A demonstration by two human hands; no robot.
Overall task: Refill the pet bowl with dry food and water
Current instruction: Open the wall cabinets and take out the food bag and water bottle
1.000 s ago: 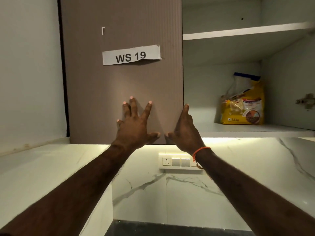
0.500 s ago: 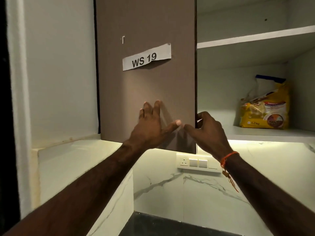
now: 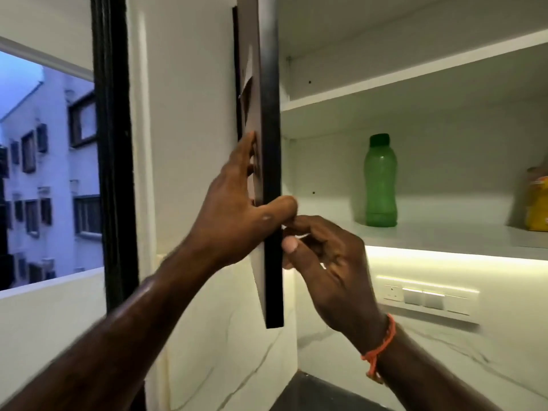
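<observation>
Now the cupboard door [image 3: 271, 173] stands edge-on, swung wide since a second ago. Left hand [image 3: 237, 215] lies flat on its face, thumb hooked over the edge; right hand [image 3: 323, 256] pinches that edge. Newly exposed: green bottle [image 3: 380, 180] beside yellow food bag [image 3: 537, 203], both reachable.

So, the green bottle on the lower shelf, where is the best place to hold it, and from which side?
Take the green bottle at its narrow waist, just below the middle, coming from the open front of the cabinet. It stands upright with free space around it on the lower shelf, and the waist probably gives the surest grip.
</observation>
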